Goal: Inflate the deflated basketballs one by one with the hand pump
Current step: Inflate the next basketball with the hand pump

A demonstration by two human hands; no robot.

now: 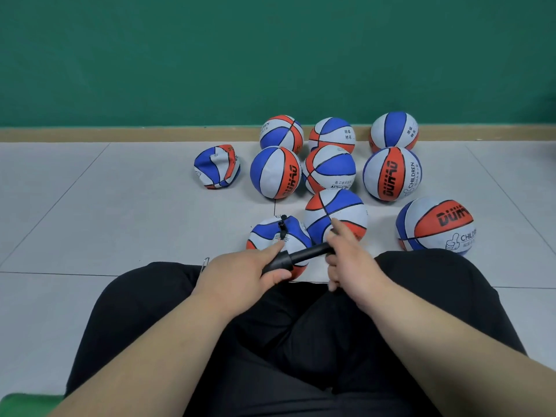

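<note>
**Both hands on the pump, hose in the soft ball**

My left hand (240, 273) is wrapped round the thick end of the black pump (304, 254). The thumb is curled underneath and the forefinger lies straight, its tip reaching the soft ball (264, 233) just ahead of it. My right hand (346, 261) holds the thin end of the same pump. Its lower fingers are curled in around the handle and its forefinger sticks up straight, away from the grip. Neither hand is spread wide, and both grip the pump, which lies slanted between them above my knees in black trousers (301, 341).

The soft ball sits directly beyond my left fingertips, dented and sagging on top. A short black hose (282, 227) stands out of the dent. I cannot see where the hose joins the pump.

Just past my right forefinger is 1 round ball (346, 210), touching the soft one. Farther right of that hand, well apart from it, lies another round ball (434, 225) with "DUHAO" lettering. Beyond both hands, 6 more round balls (392, 173) stand in 2 rows of 3 near the wooden skirting (120, 134). Far ahead and to the left of my left hand, a crumpled ball (216, 167) lies collapsed on the grey floor tiles (90, 212).
</note>
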